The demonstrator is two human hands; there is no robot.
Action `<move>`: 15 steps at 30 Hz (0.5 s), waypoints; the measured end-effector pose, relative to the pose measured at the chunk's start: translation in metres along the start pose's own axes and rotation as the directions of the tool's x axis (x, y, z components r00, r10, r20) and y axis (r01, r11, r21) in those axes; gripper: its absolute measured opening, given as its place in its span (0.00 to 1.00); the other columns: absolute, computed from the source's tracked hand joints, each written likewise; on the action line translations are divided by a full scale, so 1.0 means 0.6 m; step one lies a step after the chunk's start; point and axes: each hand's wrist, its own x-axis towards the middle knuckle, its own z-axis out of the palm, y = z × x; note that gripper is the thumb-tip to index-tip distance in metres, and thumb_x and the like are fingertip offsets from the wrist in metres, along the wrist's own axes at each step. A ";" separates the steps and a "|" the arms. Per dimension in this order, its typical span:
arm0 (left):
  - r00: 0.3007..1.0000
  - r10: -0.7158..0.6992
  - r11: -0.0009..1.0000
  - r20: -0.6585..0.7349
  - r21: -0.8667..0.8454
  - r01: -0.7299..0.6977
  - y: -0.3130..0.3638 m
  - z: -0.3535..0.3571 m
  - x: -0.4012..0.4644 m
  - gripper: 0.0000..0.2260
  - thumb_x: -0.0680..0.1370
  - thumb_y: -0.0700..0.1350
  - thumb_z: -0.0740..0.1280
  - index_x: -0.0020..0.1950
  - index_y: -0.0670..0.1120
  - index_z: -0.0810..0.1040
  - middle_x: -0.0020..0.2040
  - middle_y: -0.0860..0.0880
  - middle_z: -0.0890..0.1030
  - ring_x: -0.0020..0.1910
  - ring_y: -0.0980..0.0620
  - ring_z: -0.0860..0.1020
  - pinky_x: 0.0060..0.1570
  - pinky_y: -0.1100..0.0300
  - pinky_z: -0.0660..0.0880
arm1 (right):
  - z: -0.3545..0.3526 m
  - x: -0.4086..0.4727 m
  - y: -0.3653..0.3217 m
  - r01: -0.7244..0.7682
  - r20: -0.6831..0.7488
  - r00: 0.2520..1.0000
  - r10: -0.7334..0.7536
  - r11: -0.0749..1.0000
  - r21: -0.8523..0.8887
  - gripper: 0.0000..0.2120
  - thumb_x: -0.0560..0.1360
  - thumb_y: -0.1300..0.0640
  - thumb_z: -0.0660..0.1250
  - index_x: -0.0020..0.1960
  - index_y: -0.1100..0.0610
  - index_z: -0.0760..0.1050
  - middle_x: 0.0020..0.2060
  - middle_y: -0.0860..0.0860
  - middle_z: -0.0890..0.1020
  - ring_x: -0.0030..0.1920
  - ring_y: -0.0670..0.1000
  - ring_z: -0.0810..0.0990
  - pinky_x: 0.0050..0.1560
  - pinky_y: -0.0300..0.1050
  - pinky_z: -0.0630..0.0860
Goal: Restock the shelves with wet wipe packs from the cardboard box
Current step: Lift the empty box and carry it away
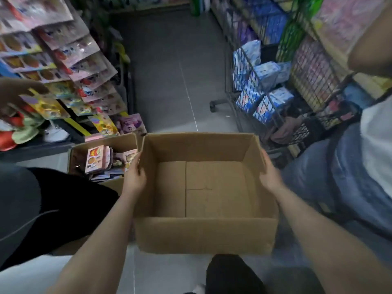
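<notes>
An open cardboard box (203, 232) sits low in front of me with nothing inside. My left hand (135, 175) grips its left wall, fingers curled over the rim. My right hand (269, 172) holds the right wall the same way. Blue and white wet wipe packs (263, 75) fill a wire basket on wheels at the right of the aisle.
A second box (106, 160) with small colourful packs stands left of mine. A person in black kneels at the left, a hand (14, 96) reaching to the hanging display. Another person in jeans (339, 177) stands at right. Shelves line both sides; grey floor (169, 71) runs ahead.
</notes>
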 end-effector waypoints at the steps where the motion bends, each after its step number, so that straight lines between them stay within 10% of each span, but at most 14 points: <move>1: 1.000 -0.004 1.000 0.013 -0.002 0.004 0.006 0.011 0.041 0.24 0.77 0.31 0.56 0.73 0.45 0.64 0.68 0.43 0.72 0.67 0.44 0.71 0.67 0.54 0.66 | 0.000 0.039 -0.009 -0.013 -0.007 1.000 0.013 1.000 -0.016 0.42 0.71 0.72 0.58 0.74 0.38 0.52 0.60 0.57 0.77 0.57 0.59 0.78 0.54 0.49 0.73; 15: 0.991 -0.123 0.991 -0.046 0.055 0.126 0.138 0.021 0.636 0.24 0.78 0.37 0.57 0.73 0.53 0.63 0.65 0.43 0.75 0.63 0.42 0.74 0.62 0.52 0.69 | -0.007 0.606 -0.336 0.098 0.086 0.993 -0.087 0.987 -0.131 0.46 0.71 0.72 0.59 0.74 0.35 0.44 0.61 0.59 0.76 0.49 0.64 0.80 0.49 0.58 0.79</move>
